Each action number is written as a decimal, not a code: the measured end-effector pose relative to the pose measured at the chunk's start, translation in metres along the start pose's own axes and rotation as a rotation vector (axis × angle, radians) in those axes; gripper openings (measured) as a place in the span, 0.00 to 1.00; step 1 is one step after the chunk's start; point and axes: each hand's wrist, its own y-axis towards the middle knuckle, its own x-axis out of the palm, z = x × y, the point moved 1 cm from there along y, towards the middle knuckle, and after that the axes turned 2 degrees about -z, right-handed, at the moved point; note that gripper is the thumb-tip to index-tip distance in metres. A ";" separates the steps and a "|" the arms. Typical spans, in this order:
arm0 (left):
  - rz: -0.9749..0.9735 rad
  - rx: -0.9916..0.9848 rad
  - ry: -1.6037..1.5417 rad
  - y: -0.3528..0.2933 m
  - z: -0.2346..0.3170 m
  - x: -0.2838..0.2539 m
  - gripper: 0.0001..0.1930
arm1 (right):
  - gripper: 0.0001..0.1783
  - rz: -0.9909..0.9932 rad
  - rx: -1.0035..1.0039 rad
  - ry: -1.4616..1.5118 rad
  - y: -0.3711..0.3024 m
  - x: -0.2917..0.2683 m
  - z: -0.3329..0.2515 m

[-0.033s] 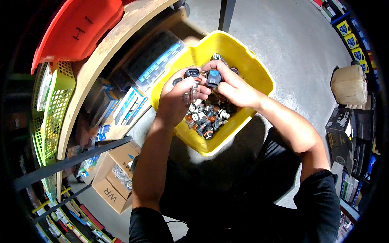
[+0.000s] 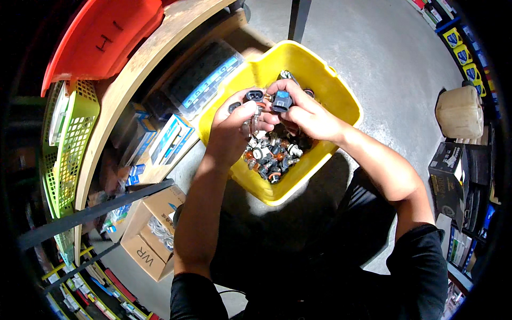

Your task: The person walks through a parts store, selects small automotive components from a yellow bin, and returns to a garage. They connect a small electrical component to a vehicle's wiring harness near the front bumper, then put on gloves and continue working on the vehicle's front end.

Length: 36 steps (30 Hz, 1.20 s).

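Note:
My left hand (image 2: 234, 120) is closed around a few automotive bulbs above a yellow tub (image 2: 349, 106). One of these, a bulb (image 2: 254, 96) with a black oval socket and an orange ring, has its clear glass pointing down past my fingers. Close beside it, my right hand (image 2: 312, 117) pinches a black plug-shaped bulb base (image 2: 281, 102) with a blue patch; whether glass is attached is hidden by the fingers. Below both hands, a heap of loose bulbs (image 2: 272, 157) with white, black, orange and clear parts lies in the tub.
To the left, a wooden shelf (image 2: 133, 64) carries a red bin (image 2: 101, 42) and a green perforated basket (image 2: 77, 122). An open cardboard box (image 2: 152, 250) is at lower left. At right stand a beige jerrycan (image 2: 460, 112) and a black box (image 2: 447, 181).
The black bulb base in my right hand has turned and risen very slightly. My left hand keeps its place and its hold.

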 end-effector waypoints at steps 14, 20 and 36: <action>0.064 0.147 0.269 0.001 -0.005 -0.005 0.17 | 0.15 -0.120 0.208 0.645 0.002 0.003 0.003; 0.100 0.192 0.313 0.002 -0.009 -0.009 0.17 | 0.14 -0.107 0.209 0.609 0.003 0.005 0.005; 0.032 0.202 0.384 0.006 -0.014 -0.015 0.18 | 0.15 -0.140 0.159 0.595 0.005 0.006 0.008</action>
